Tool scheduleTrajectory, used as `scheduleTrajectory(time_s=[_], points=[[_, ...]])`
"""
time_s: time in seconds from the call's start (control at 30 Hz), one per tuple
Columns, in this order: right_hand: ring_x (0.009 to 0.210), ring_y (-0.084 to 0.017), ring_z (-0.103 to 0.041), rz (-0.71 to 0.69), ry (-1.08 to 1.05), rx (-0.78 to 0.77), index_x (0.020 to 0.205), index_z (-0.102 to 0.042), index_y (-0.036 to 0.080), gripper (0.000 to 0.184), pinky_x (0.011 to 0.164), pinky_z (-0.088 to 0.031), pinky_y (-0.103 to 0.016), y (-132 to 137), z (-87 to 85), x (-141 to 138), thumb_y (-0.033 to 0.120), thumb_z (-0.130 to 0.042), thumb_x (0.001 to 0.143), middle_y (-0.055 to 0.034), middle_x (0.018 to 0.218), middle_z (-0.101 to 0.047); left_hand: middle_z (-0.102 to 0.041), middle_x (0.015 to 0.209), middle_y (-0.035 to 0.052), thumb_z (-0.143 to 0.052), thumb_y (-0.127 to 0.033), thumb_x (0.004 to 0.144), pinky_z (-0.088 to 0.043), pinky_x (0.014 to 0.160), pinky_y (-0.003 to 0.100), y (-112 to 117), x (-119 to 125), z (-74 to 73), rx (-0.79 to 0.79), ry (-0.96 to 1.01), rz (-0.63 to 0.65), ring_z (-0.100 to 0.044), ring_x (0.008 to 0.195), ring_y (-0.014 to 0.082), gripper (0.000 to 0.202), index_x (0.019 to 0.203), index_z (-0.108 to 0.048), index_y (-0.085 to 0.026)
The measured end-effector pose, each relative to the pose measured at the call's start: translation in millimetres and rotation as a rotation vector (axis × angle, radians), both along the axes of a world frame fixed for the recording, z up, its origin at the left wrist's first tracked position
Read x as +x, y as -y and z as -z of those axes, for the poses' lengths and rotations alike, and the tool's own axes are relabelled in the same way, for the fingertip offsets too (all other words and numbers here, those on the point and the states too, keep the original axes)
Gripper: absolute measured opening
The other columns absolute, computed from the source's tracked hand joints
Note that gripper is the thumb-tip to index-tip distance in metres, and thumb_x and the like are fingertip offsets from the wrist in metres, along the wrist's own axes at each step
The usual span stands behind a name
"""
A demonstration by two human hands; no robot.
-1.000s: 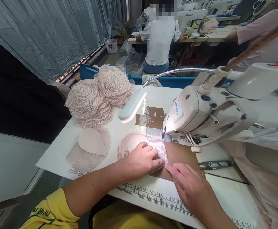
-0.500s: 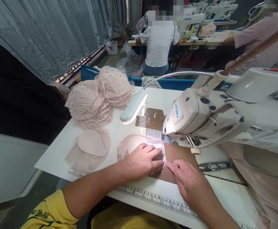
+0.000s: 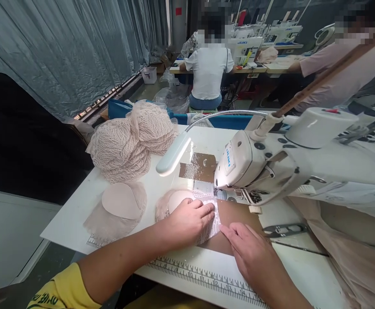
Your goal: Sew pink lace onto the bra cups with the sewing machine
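Note:
A beige lace bra cup (image 3: 177,200) lies under the head of a white sewing machine (image 3: 237,161), its lit edge at the needle area. My left hand (image 3: 189,219) rests on the cup, its fingers bent and gripping the lace beside the presser foot. Nearer to me, my right hand (image 3: 247,243) pinches the cup's right edge between thumb and forefinger. What lies under my left fingers is hidden. Left of the work sits another lace piece with a smooth foam pad (image 3: 121,201) on it.
Stacked lace cups (image 3: 119,148) stand at the table's back left. A lamp (image 3: 173,154) hangs over the table. Thread snips (image 3: 285,230) lie right of my right hand; a printed ruler (image 3: 203,279) runs along the front edge. A person in white (image 3: 208,71) sits ahead.
The camera view has tilted, so the scene sits slightly lower and further left. Both hands stay at the lace cup; my right fingertips sit slightly farther from my left hand.

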State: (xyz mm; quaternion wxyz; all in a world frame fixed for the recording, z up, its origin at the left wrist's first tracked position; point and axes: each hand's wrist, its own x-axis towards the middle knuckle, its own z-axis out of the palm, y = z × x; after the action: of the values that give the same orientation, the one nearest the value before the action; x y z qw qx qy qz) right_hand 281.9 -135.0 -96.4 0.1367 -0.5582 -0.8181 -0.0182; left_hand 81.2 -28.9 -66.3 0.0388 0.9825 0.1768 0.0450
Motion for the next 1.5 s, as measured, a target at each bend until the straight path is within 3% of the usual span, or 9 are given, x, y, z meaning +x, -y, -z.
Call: scheduleTrajectory(time_s=[0.13, 0.3, 0.47, 0.73, 0.9, 1.03, 1.23, 1.5], points=[[0.071, -0.017, -0.051, -0.014, -0.018, -0.012, 0.114, -0.061, 0.017, 0.039, 0.064, -0.042, -0.028, -4, -3.2, 0, 0.005, -0.037, 0.087, -0.0046, 0.079, -0.058, -0.052, 0.131, 0.0128, -0.047, -0.020, 0.083, -0.039, 0.070, 0.033, -5, 0, -1.3, -0.008, 0.006, 0.027, -0.050, 0.087, 0.0217, 0.045, 0.127, -0.052, -0.010], [0.068, -0.017, -0.050, -0.002, -0.039, -0.050, 0.104, -0.065, 0.017, 0.042, 0.058, -0.039, -0.027, -18, -12.7, -2, -0.001, -0.038, 0.077, -0.0038, 0.075, -0.058, -0.052, 0.132, 0.0133, -0.047, -0.019, 0.085, -0.039, 0.072, 0.033, -17, 2, -3.1, 0.039, -0.003, 0.052, -0.051, 0.088, 0.0215, 0.044, 0.128, -0.052, -0.010], [0.066, -0.017, -0.050, -0.011, 0.029, -0.087, 0.106, -0.066, 0.019, 0.047, 0.059, -0.039, -0.027, -34, -20.5, -2, -0.001, -0.038, 0.074, -0.0039, 0.076, -0.060, -0.053, 0.133, 0.0110, -0.048, -0.017, 0.086, -0.040, 0.078, 0.035, -34, 5, -0.5, 0.052, 0.014, 0.063, -0.050, 0.094, 0.0219, 0.045, 0.131, -0.049, -0.012], [0.075, -0.017, -0.058, 0.053, 0.073, 0.057, 0.111, -0.065, 0.017, 0.047, 0.055, -0.039, -0.025, -47, -13.5, -2, 0.000, -0.041, 0.075, -0.0070, 0.088, -0.068, -0.056, 0.129, 0.0113, -0.045, -0.017, 0.090, -0.041, 0.080, 0.035, -58, 10, -0.1, 0.049, 0.031, 0.083, -0.050, 0.094, 0.0221, 0.041, 0.130, -0.050, -0.012], [0.068, -0.016, -0.058, 0.072, 0.096, 0.102, 0.112, -0.066, 0.017, 0.046, 0.054, -0.041, -0.025, -47, -11.1, -4, 0.001, -0.041, 0.076, -0.0069, 0.087, -0.069, -0.056, 0.130, 0.0086, -0.040, -0.019, 0.095, -0.041, 0.085, 0.035, -55, 6, 2.0, 0.026, 0.093, 0.135, -0.050, 0.099, 0.0220, 0.034, 0.126, -0.054, -0.016], [0.078, -0.018, -0.062, 0.081, 0.065, 0.117, 0.115, -0.065, 0.020, 0.047, 0.058, -0.045, -0.026, -49, -8.0, -3, 0.002, -0.043, 0.078, -0.0076, 0.093, -0.070, -0.056, 0.131, 0.0084, -0.040, -0.019, 0.096, -0.041, 0.087, 0.035, -53, 5, 5.0, -0.008, 0.122, 0.161, -0.051, 0.102, 0.0215, 0.033, 0.125, -0.054, -0.016], [0.074, -0.017, -0.062, 0.149, 0.129, 0.148, 0.119, -0.065, 0.023, 0.049, 0.065, -0.048, -0.029, -54, -6.3, -4, 0.002, -0.042, 0.081, -0.0085, 0.100, -0.070, -0.061, 0.124, 0.0085, -0.045, -0.015, 0.092, -0.041, 0.087, 0.034, -65, 8, 7.1, -0.035, 0.147, 0.133, -0.051, 0.102, 0.0213, 0.034, 0.125, -0.056, -0.017], [0.072, -0.016, -0.063, 0.107, 0.106, 0.194, 0.117, -0.067, 0.020, 0.047, 0.066, -0.049, -0.027, -55, -2.9, 1, 0.002, -0.038, 0.084, -0.0107, 0.101, -0.070, -0.062, 0.120, 0.0096, -0.050, -0.014, 0.088, -0.041, 0.088, 0.035, -73, 12, 11.3, -0.053, 0.134, 0.100, -0.050, 0.105, 0.0226, 0.036, 0.123, -0.057, -0.018]])
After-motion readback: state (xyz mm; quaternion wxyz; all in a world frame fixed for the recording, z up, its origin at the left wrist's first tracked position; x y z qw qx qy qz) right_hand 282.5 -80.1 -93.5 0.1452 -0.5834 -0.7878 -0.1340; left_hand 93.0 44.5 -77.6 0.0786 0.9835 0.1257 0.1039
